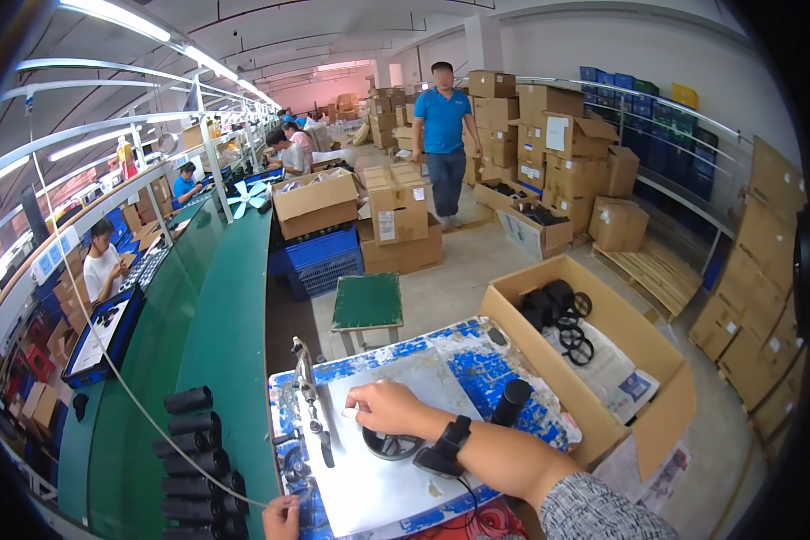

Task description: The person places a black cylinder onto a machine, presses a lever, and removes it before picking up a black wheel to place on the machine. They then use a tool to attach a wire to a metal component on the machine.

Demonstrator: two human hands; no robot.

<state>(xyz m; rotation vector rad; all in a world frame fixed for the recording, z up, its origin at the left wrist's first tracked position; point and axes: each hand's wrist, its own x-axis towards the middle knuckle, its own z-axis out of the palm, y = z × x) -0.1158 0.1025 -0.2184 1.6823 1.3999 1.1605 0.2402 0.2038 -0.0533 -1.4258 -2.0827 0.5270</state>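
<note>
From the head view, a small white piece (350,413) is being pinched by the right hand (389,407), right beside a black spoked wheel (391,446) laid on a pale sheet (360,495) across the blue surface (479,364); low at the edge, the left hand (282,517) is glimpsed (its grip cannot be told).

The right sleeve (603,511), speckled in black and white, ends near the elbow. A black strap (456,434) circles the right wrist (433,421), bearing a dark, blocky device (437,463) with a thin dark cable (471,493).
</note>
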